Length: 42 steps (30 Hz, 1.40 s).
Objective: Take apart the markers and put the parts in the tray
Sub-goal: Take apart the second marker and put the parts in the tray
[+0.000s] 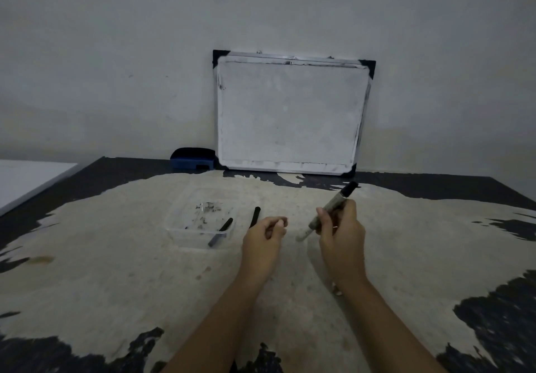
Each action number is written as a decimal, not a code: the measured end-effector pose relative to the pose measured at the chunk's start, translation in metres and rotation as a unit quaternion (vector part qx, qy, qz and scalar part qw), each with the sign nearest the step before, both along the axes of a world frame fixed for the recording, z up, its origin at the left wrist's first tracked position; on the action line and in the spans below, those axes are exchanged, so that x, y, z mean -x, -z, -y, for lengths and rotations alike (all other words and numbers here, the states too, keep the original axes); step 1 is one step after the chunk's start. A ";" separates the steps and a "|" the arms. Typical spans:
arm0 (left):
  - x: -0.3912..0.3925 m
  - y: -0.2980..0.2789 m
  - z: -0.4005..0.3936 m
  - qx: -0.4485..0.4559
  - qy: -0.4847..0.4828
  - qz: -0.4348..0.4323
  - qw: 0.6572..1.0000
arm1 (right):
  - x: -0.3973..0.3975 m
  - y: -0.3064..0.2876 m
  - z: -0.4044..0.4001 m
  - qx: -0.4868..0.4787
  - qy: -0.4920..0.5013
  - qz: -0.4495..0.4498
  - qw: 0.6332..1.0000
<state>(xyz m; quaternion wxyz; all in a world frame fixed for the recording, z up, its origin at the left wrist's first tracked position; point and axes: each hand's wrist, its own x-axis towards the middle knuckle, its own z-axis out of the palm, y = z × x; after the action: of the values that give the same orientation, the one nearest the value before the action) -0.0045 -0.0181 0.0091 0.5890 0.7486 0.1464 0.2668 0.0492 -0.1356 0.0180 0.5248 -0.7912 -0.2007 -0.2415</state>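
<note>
Grey marker (336, 200) in right hand (342, 233) | black piece (255, 216) in left hand (261, 239)

L hand (265, 232): fingers curled in - contents unclear.
R hand (340, 227): gripped marker (330, 208) mid-barrel, forearm stretched fwd.

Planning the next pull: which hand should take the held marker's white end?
Left, probably: the left hand sits beside the marker's white end, while the right hand grips its barrel.
</note>
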 end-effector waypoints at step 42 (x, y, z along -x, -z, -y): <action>0.000 -0.001 0.004 0.002 0.059 0.010 0.998 | 0.002 -0.010 0.006 -0.195 0.000 -0.134 0.972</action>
<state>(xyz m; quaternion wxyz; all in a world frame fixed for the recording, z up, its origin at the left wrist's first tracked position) -0.0045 -0.0218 0.0100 0.6068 0.7521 0.0967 0.2381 0.0470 -0.1412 0.0283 0.6911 -0.6989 -0.0770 -0.1676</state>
